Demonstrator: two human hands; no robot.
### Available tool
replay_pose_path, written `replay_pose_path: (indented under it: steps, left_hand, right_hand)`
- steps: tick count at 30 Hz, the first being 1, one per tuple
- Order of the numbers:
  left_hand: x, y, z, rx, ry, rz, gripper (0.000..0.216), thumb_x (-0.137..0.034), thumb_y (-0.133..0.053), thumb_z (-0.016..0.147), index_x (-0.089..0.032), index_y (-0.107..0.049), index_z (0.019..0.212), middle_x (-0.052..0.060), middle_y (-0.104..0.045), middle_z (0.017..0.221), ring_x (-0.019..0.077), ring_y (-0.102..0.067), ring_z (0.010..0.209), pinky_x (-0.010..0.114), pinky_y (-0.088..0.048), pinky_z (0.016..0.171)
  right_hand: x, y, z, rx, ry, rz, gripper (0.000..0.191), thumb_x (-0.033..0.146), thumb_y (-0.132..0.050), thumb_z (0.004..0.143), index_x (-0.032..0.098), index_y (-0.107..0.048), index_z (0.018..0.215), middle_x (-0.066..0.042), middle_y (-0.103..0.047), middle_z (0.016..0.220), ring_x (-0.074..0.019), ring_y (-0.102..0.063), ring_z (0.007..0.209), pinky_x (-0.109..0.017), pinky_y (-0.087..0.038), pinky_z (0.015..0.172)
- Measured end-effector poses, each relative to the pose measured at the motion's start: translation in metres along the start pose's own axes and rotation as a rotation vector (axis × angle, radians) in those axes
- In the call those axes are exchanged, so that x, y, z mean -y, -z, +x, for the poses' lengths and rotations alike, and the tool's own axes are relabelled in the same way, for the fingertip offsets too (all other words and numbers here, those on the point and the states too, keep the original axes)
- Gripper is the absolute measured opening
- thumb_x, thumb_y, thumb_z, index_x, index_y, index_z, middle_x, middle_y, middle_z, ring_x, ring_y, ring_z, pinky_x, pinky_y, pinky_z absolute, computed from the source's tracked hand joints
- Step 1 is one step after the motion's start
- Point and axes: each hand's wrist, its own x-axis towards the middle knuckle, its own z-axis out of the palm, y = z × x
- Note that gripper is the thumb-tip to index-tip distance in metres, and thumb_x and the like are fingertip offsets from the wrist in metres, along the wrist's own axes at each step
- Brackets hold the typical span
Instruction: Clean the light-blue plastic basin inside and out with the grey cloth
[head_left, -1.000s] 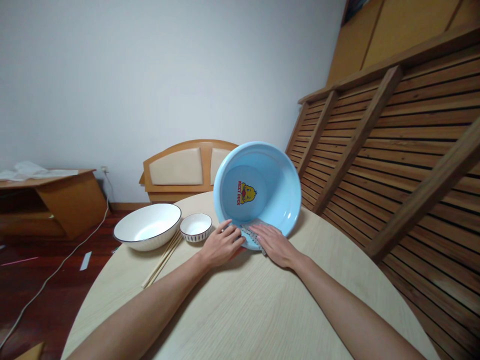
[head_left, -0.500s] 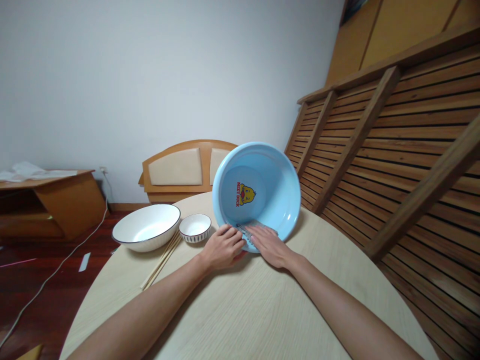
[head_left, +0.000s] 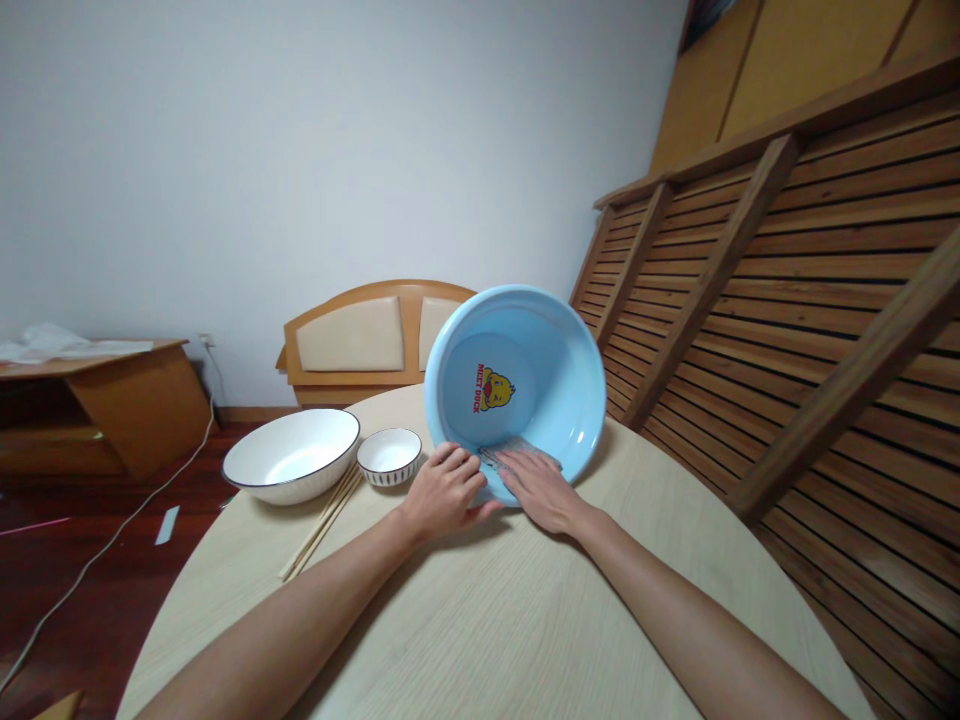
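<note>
A light blue plastic basin point(head_left: 559, 360) with a yellow duck print stands tipped on its side, its mouth facing me. My left hand point(head_left: 448, 488) grips the basin's lower left rim, fingers curled over the edge and thumb along the outside. Flat on the inner wall near the bottom rests my right hand point(head_left: 538, 490), fingers stretched out over a grey patterned cloth point(head_left: 529, 452). Most of the cloth is hidden under that hand. Left of my left hand sits a small white bowl point(head_left: 388, 456) with dark stripes.
A large white bowl point(head_left: 292, 455) with a dark rim and several wooden chopsticks point(head_left: 322, 522) lie on the left of the round table point(head_left: 480, 620). A slatted wooden panel point(head_left: 810, 320) leans at the right. Behind the table stands a padded headboard point(head_left: 352, 335).
The basin has turned slightly, its print shifting a little to the right. My right hand and the cloth have slid slightly along the wall. My left thumb has come into clearer view.
</note>
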Motion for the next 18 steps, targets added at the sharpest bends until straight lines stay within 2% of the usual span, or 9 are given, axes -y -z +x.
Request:
replay_pose_path:
  steps: [3, 5, 10, 13, 18]
  left_hand:
    - [0.002, 0.001, -0.001, -0.014, 0.016, 0.024, 0.027, -0.039, -0.062, 0.096, -0.021, -0.062, 0.076, 0.002, -0.063, 0.077, 0.0195, -0.055, 0.081, 0.038, -0.040, 0.090]
    - [0.003, 0.001, -0.001, -0.016, 0.023, 0.043, 0.024, -0.033, -0.061, 0.096, -0.021, -0.062, 0.075, 0.002, -0.062, 0.076, 0.0194, -0.055, 0.080, 0.037, -0.039, 0.090]
    - [0.003, 0.001, 0.000, -0.036, 0.025, 0.056, 0.025, -0.031, -0.060, 0.095, -0.022, -0.061, 0.072, 0.002, -0.061, 0.073, 0.0193, -0.054, 0.079, 0.037, -0.040, 0.089]
    - [0.003, 0.001, 0.001, -0.057, 0.018, 0.059, 0.026, -0.030, -0.060, 0.095, -0.022, -0.060, 0.071, 0.001, -0.061, 0.072, 0.0189, -0.054, 0.077, 0.037, -0.040, 0.088]
    - [0.003, 0.001, -0.001, -0.056, 0.006, 0.052, 0.023, -0.029, -0.060, 0.094, -0.022, -0.061, 0.073, 0.001, -0.062, 0.073, 0.0186, -0.055, 0.079, 0.037, -0.040, 0.090]
  right_hand:
    - [0.007, -0.001, 0.002, 0.010, 0.101, 0.067, 0.059, 0.049, -0.018, 0.110, 0.025, -0.046, 0.155, -0.007, -0.050, 0.157, -0.0266, -0.044, 0.144, -0.051, -0.033, 0.120]
    - [0.004, -0.001, 0.003, 0.009, 0.115, 0.059, 0.059, 0.049, -0.017, 0.110, 0.025, -0.046, 0.155, -0.008, -0.051, 0.155, -0.0266, -0.045, 0.143, -0.051, -0.034, 0.120]
    - [-0.018, -0.001, 0.004, -0.020, -0.044, -0.089, 0.059, 0.053, -0.022, 0.108, 0.025, -0.056, 0.149, -0.010, -0.056, 0.151, -0.0331, -0.044, 0.143, -0.060, -0.031, 0.118]
    - [-0.020, -0.002, 0.005, -0.028, -0.090, -0.128, 0.059, 0.054, -0.024, 0.108, 0.024, -0.058, 0.147, -0.011, -0.057, 0.150, -0.0348, -0.045, 0.143, -0.061, -0.030, 0.118]
    - [0.000, -0.005, 0.013, -0.026, 0.100, 0.041, 0.056, 0.045, -0.019, 0.110, 0.026, -0.054, 0.150, -0.010, -0.058, 0.149, -0.0285, -0.052, 0.138, -0.054, -0.038, 0.116]
